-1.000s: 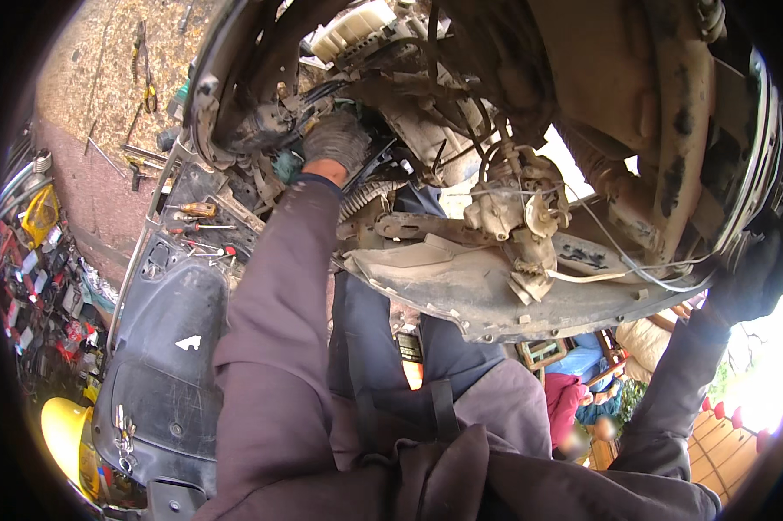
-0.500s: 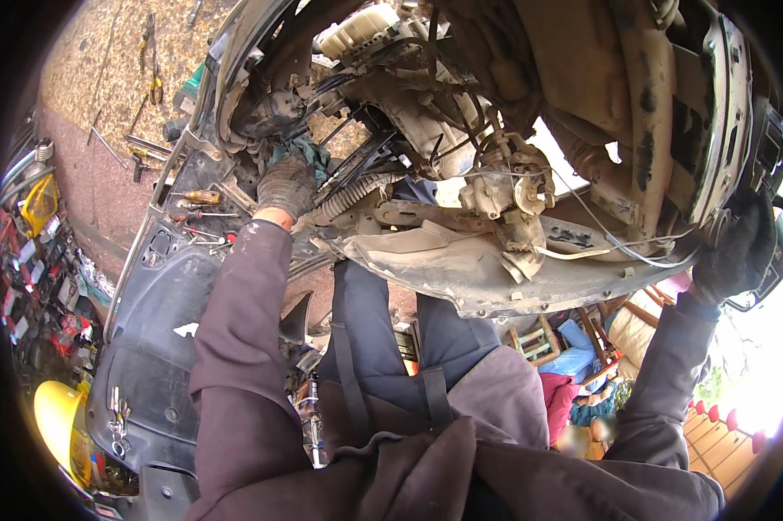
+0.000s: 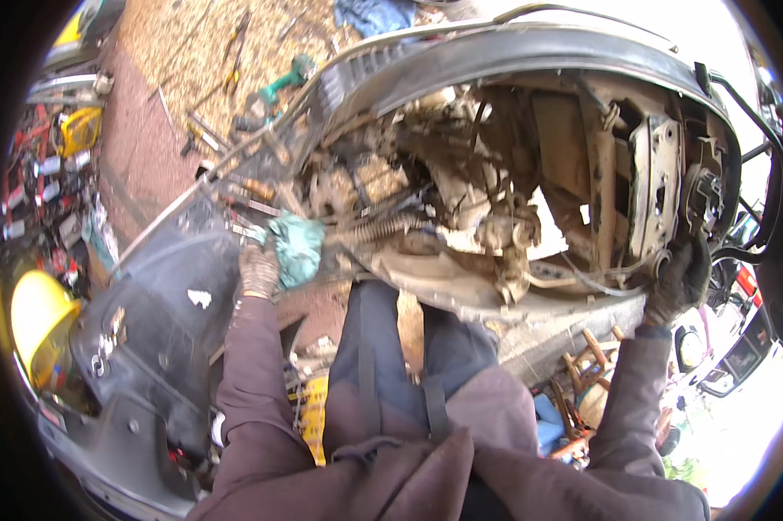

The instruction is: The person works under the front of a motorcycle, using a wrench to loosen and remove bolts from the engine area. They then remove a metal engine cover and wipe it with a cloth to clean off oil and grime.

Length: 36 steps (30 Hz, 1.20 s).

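My left hand, in a grey work glove, is closed on a teal rag. The rag hangs bunched beside the open end of a dusty vehicle body, left of a coiled spring. My right hand, in a dark glove, is at the right end of the body, next to a round fitting; its fingers look wrapped round the edge, but what they grip is hidden. Between the hands lie a brown, dirt-covered metal mechanism and a thin pale cable.
Screwdrivers lie just beyond the left hand. A green power drill and pliers are on the ground farther off. At left are a dark plastic panel with keys, a shiny yellow shell and heaped parts.
My left hand has come back out of the body toward me, bringing the teal rag onto the panel's edge. The view has shifted and the body appears tilted differently; my right hand stays at its right end.
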Available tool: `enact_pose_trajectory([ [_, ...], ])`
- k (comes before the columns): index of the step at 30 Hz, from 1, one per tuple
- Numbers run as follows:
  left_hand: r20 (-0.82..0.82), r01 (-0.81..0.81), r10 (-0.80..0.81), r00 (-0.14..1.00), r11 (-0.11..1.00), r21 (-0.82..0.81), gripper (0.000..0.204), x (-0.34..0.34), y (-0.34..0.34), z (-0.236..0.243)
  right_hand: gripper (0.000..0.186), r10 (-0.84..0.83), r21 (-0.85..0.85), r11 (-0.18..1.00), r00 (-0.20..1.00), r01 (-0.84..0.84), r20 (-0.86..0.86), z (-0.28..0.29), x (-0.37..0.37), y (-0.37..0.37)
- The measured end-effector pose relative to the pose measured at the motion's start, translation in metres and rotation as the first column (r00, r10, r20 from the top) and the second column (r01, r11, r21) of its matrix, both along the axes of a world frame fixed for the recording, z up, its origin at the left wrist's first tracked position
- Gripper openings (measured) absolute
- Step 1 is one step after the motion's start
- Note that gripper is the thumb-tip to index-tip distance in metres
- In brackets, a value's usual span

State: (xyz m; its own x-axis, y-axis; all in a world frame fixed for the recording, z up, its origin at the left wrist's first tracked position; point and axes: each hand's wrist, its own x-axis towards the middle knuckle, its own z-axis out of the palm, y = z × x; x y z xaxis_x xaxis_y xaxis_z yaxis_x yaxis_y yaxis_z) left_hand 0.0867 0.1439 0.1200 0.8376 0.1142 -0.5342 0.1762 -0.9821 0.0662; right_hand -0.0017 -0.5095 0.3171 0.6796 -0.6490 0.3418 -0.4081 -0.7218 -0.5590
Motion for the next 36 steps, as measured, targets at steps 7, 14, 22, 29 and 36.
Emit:
enact_pose_trajectory([
  [7,0.06,-0.645,0.813,0.579,0.501,-0.577,0.033,-0.088,0.038,0.054,0.027,0.18,-0.152,0.97,0.98,-0.192,-0.087,0.004,0.01,-0.007],
  [14,-0.031,-0.847,0.981,0.194,0.151,-0.509,0.046,-0.16,0.04,0.023,0.028,0.234,0.064,0.971,0.969,-0.23,-0.076,0.01,0.018,-0.002],
  [22,-0.122,-0.845,0.848,0.516,0.482,-0.229,0.049,-0.187,0.039,-0.057,0.029,0.258,0.012,0.966,0.954,-0.259,-0.15,0.016,0.02,-0.003],
  [29,0.362,-0.703,0.65,0.668,0.71,0.021,0.066,-0.084,0.012,-0.063,0.029,0.236,-0.001,0.971,0.962,-0.238,-0.135,0.014,0.016,-0.008],
  [36,0.271,-0.654,0.687,0.674,0.726,-0.213,0.045,0.02,0.018,-0.093,0.031,0.109,-0.126,0.983,0.973,-0.136,-0.201,0.017,0.014,-0.002],
])
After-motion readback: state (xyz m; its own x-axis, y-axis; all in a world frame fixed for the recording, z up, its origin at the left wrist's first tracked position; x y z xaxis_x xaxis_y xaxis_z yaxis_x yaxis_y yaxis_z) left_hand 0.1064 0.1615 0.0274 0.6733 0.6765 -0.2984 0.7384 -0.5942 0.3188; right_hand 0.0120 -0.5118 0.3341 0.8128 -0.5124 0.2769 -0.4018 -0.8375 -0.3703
